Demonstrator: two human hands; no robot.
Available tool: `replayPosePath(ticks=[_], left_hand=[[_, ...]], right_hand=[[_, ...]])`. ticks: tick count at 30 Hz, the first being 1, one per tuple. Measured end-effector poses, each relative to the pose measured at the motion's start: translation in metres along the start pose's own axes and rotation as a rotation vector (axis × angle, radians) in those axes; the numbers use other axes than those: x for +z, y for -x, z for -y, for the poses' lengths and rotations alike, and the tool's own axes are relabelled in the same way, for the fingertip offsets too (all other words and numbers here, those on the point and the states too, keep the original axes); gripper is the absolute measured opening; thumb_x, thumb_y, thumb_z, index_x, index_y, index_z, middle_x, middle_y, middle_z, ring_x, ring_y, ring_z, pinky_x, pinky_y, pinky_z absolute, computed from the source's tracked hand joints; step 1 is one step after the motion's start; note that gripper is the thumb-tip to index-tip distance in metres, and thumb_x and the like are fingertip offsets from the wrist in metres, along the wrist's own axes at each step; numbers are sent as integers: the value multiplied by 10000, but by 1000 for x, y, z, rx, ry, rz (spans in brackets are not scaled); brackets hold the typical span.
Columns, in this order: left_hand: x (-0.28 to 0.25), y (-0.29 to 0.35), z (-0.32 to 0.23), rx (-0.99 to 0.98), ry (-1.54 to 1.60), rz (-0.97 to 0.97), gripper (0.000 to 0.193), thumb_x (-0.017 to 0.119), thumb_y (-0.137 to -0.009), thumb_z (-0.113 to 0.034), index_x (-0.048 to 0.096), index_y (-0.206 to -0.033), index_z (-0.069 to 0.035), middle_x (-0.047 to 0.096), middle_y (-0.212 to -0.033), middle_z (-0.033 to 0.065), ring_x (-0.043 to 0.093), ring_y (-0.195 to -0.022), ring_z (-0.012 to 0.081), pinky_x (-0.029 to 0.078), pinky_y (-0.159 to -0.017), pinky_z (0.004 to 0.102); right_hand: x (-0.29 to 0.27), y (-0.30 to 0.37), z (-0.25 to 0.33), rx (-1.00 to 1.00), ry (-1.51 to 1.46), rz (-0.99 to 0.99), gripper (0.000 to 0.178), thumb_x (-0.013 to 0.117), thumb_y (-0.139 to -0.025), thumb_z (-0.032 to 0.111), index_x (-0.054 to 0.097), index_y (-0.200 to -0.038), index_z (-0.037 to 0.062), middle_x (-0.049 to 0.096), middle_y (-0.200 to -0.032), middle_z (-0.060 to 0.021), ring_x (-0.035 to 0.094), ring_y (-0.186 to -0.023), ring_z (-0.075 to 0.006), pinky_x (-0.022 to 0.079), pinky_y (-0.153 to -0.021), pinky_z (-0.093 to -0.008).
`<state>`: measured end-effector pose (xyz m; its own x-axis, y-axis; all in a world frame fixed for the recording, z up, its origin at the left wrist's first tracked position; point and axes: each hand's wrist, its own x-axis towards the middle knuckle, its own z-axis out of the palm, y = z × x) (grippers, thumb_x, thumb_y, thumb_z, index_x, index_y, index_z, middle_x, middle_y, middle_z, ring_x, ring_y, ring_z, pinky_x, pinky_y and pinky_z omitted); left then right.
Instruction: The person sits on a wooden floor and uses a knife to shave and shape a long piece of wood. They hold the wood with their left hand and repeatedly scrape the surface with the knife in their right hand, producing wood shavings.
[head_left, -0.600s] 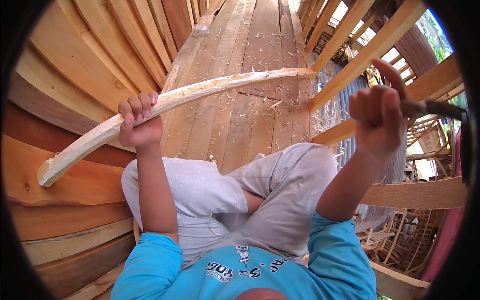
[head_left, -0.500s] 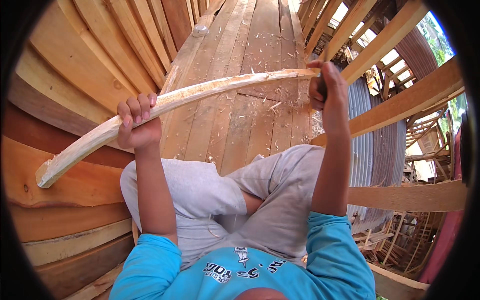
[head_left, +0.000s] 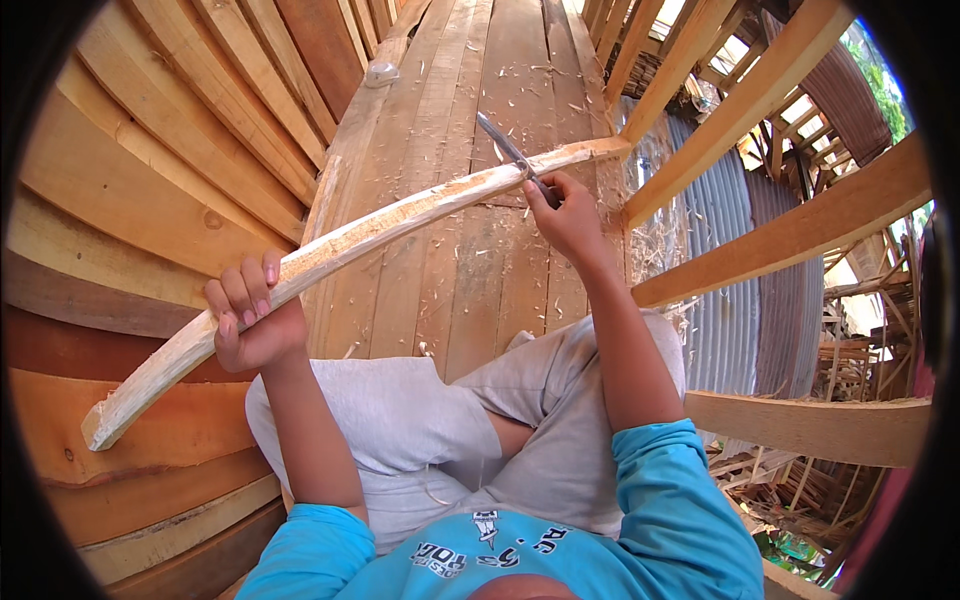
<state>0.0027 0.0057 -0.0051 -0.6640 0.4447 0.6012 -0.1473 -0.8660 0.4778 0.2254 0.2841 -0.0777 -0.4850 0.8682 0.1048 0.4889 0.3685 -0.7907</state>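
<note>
Curved wooden pole (head_left: pixel 400 217), stretched slantwise from left of the left hand (head_left: pixel 258 312) to beyond the right hand (head_left: pixel 565 215). Clasped in the left hand, with fingers curled around the wood some way in from the near end. Grips a knife (head_left: pixel 500 138) in the right hand, fingers closed about the handle, with the dark blade angled forward and leftward across the far half of the pole. Cannot tell how deep the edge sits.

Ahead of and between both hands, a floor (head_left: pixel 400 300) of long planks, strewn with pale shavings (head_left: pixel 655 232), including a scatter just right of the right hand. Well ahead of the left hand, a small clear container (head_left: pixel 381 73). To the left of the left hand, a wall of broad boards (head_left: pixel 150 190), curving in the wide view. To the right of the right hand, wooden rails (head_left: pixel 790 237), and past them corrugated metal sheets (head_left: pixel 715 300) and jumbled timber. Back from both hands, folded legs in grey trousers (head_left: pixel 390 400).

Differs from the earliest frame in the right hand's place: now at the pole, instead of raised far out to the right. Differs from the next frame too: drawn back from the pole's far end, nearer the left hand. Keeps the same left-hand grasp, though lower in view, along with the near end.
</note>
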Motion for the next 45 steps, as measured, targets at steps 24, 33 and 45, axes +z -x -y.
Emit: replayPosePath(ticks=[24, 33, 45], left_hand=[[-3, -1, 2, -8, 28, 13, 283, 664, -762, -190, 395, -680, -216, 360, -601, -88, 418, -629, 73, 386, -824, 283], [-5, -1, 2, 0, 24, 1, 296, 669, -765, -192, 388, -673, -212, 353, -600, -86, 417, -629, 78, 384, -826, 286], [-5, -1, 2, -8, 36, 36, 288, 662, -772, -193, 391, -676, -211, 365, -611, -83, 427, -643, 81, 385, -837, 292]], right_hand=[[2, -3, 15, 118, 57, -3, 532, 529, -939, 512, 681, -831, 13, 621, -648, -132, 624, -642, -303, 471, -639, -410], [-6, -15, 15, 628, -721, 396, 514, 519, -936, 570, 396, -625, 179, 281, -480, 69, 183, -367, -68, 109, -364, -269], [-80, -23, 0, 570, -798, 182, 517, 535, -930, 570, 407, -645, 157, 265, -491, 72, 188, -378, -62, 106, -369, -267]])
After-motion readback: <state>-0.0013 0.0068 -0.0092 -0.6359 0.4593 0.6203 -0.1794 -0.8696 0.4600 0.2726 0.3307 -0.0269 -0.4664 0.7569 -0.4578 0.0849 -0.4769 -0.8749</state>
